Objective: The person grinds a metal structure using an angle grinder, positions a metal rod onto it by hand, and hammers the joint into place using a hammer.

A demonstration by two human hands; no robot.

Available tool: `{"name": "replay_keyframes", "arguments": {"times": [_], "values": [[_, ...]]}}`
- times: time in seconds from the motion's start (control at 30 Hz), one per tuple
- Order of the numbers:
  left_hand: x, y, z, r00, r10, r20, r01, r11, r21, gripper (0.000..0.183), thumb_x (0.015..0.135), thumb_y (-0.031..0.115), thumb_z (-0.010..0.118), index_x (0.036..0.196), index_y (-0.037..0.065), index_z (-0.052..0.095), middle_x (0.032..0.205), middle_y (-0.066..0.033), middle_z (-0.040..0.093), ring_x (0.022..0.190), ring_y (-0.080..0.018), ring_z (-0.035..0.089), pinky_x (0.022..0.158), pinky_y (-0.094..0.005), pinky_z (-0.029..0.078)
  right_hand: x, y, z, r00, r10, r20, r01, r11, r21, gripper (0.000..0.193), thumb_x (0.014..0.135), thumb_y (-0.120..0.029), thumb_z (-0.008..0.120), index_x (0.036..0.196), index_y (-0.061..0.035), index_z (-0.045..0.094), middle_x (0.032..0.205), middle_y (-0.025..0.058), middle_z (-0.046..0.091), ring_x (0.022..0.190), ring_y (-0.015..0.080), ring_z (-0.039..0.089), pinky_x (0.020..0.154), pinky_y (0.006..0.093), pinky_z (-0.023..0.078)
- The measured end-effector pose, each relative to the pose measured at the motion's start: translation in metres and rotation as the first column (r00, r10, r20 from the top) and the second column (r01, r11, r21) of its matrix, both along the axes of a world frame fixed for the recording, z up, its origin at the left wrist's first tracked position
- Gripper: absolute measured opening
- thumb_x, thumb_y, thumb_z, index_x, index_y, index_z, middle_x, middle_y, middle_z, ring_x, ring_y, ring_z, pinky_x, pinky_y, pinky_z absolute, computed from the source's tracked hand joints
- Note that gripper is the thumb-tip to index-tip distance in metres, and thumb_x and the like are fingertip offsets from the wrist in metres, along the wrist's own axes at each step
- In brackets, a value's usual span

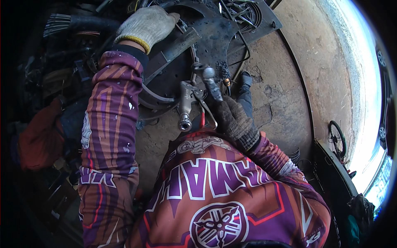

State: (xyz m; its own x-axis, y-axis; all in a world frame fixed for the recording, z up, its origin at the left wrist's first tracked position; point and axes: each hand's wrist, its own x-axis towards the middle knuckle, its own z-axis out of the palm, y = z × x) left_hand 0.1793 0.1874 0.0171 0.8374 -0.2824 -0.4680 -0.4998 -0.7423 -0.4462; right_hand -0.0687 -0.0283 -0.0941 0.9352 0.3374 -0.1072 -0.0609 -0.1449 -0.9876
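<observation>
My left hand [147,27], in a white knit glove with a yellow cuff, reaches over the far left of the dark metal work table [213,35]. Its fingers curl away from view, a bare fingertip showing, beside a flat metal bar [178,47]; what they hold is hidden. My right hand [235,122], in a dark grey glove, is closed round the handle of a hammer [209,76] with a rounded head, slightly blurred. Left of the hammer, locking pliers [186,103] sit at the table's near edge, a red-handled tool [202,118] next to them.
Metal rods and a coil [250,16] lie at the table's far right. A bundle of thin rods [58,25] is at the far left. A shoe [246,78] rests on the stained concrete floor [277,95]. A bicycle wheel [337,138] stands at the right.
</observation>
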Motion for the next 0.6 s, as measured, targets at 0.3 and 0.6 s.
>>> {"name": "replay_keyframes", "arguments": {"times": [0.3, 0.6], "values": [[0.003, -0.011, 0.004, 0.849, 0.526, -0.042, -0.514, 0.806, -0.292, 0.061, 0.099, 0.058, 0.049, 0.13, 0.009, 0.068, 0.136, -0.0183, 0.063, 0.126, -0.0389, 0.06, 0.109, -0.0502, 0.046, -0.001, -0.009, -0.013, 0.952, 0.063, 0.299, -0.003, 0.981, -0.196, 0.043, 0.103, -0.04, 0.057, 0.121, -0.0017, 0.06, 0.077, 0.0097, 0.061, 0.066, 0.0197, 0.063, 0.061, 0.035, 0.049], [0.007, -0.009, -0.002, 0.858, 0.512, -0.03, -0.494, 0.809, -0.318, 0.065, 0.098, 0.057, 0.05, 0.131, 0.004, 0.066, 0.137, -0.0232, 0.061, 0.126, -0.0408, 0.059, 0.108, -0.0495, 0.046, 0.003, -0.014, 0.001, 0.988, 0.032, -0.149, -0.026, 0.999, 0.041, 0.039, 0.105, -0.037, 0.054, 0.116, -0.0009, 0.06, 0.082, 0.0108, 0.064, 0.067, 0.0186, 0.062, 0.061, 0.0346, 0.05]]}}
